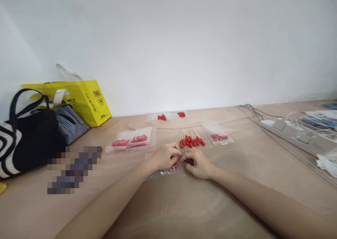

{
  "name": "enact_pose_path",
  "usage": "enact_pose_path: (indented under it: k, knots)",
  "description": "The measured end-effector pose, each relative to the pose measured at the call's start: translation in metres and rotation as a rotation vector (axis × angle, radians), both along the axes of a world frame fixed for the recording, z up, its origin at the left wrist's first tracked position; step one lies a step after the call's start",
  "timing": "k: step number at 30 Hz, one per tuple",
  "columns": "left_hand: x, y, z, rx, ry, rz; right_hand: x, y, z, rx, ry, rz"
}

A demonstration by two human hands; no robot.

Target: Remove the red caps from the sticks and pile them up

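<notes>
My left hand (165, 155) and my right hand (198, 163) meet over a small clear bag (168, 170) of red-tipped sticks lying on the table. Both hands have their fingers curled and pinched on the bag's edge. Just beyond my fingers lies a loose bunch of red-tipped sticks (191, 139), fanned out. Filled clear bags (131, 140) lie to the left of it, and another filled bag (218, 135) lies to the right. Two more bags (170, 116) with red pieces sit near the wall.
A yellow shopping bag (86, 100), a striped bag (68, 123) and a black-and-white tote (23, 140) stand at the left. A white power strip (292, 135) with cables and papers lies at the right. The tan tabletop (184, 204) ends at a white wall.
</notes>
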State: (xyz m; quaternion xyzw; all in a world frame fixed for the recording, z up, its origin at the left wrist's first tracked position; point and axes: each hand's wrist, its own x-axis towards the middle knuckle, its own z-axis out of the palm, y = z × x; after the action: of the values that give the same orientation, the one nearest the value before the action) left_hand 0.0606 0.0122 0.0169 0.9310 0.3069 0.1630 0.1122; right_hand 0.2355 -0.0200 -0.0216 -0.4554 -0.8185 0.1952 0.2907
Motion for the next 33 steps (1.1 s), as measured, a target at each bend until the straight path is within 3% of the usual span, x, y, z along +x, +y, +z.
enact_pose_path:
  k: [4,13,20,25,29,33]
  knots:
    - [-0.003,-0.001,-0.002,-0.013,-0.034,0.001,0.007,0.000,0.005,0.002,-0.035,0.110]
    - [-0.007,0.003,-0.005,-0.018,-0.045,-0.021,-0.002,-0.009,0.005,0.101,-0.021,0.092]
    - [-0.010,0.007,-0.002,-0.029,-0.005,-0.088,-0.001,-0.008,0.006,0.093,-0.018,0.101]
    - [-0.012,0.007,0.000,0.121,0.062,-0.147,-0.002,-0.010,0.007,0.132,0.011,0.103]
    - [-0.011,0.006,0.000,0.322,0.165,-0.271,0.000,-0.011,0.009,0.203,-0.022,0.152]
    - [-0.011,0.005,-0.004,0.492,0.083,-0.326,0.005,-0.006,0.008,0.382,-0.088,0.246]
